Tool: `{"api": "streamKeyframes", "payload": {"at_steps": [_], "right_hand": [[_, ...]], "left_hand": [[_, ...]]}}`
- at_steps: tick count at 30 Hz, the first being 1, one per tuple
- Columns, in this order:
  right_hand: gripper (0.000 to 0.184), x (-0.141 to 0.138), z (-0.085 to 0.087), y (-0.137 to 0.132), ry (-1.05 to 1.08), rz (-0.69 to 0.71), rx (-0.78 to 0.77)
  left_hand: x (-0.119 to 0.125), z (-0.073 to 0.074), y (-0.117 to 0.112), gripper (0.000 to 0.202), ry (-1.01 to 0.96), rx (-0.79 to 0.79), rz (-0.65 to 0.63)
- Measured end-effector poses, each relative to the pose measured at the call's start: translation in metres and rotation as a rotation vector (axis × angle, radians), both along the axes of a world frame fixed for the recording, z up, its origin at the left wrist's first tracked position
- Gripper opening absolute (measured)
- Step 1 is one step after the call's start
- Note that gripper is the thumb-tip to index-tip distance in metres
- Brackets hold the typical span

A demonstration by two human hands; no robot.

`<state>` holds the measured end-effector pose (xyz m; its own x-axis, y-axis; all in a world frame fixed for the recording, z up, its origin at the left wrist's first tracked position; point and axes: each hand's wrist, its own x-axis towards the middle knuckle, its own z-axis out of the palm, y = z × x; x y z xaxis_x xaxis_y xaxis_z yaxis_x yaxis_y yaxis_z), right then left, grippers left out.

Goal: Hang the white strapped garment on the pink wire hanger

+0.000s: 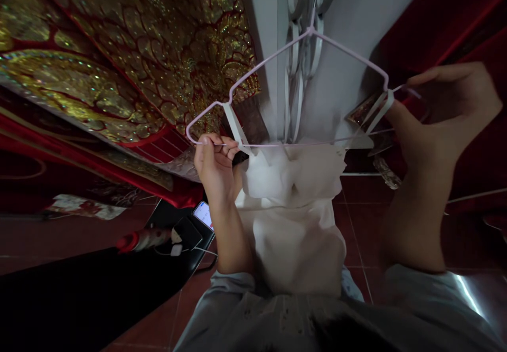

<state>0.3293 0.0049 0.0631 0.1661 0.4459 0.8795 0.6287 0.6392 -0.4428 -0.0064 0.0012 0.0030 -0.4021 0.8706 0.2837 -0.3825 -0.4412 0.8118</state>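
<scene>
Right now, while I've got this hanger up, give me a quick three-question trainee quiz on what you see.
1. True or false: straps of the white garment loop over the hanger.
2. Which thing on the black surface has a lit screen: (a) a laptop, (b) a phone, (c) a radio?
3. Fill the gap: the left hand grasps the hanger's lower ___.

Key: 1 true; 2 b; 3 bar.
</scene>
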Motion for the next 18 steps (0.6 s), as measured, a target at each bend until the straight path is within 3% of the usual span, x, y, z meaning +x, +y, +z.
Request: {"api": "streamKeyframes", "payload": {"at_steps": [4,8,10,14,18], "right_hand": [[0.027,-0.008,-0.007,-0.005,-0.076,-0.049,0.226],[0.014,-0.042,-0.025,-0.022,-0.071,-0.112,0.378],[0.01,-0.063,-0.037,-0.033,-0.129,-0.094,0.255],[0.018,-0.089,-0.056,-0.042,-0.284,0.165,-0.153],[0.022,-0.092,-0.063,-0.038,-0.205,0.22,-0.229]], "left_hand": [[-0.001,-0.003,0.002,0.055,0.015,-0.024,0.001],[0.003,-0.002,0.0,0.053,-0.001,-0.03,0.011],[0.005,-0.001,-0.002,0.052,-0.006,-0.016,0.011],[0.006,-0.001,-0.003,0.048,-0.01,0.025,0.014],[0.009,-0.006,-0.004,0.043,0.004,0.024,0.019]]}}
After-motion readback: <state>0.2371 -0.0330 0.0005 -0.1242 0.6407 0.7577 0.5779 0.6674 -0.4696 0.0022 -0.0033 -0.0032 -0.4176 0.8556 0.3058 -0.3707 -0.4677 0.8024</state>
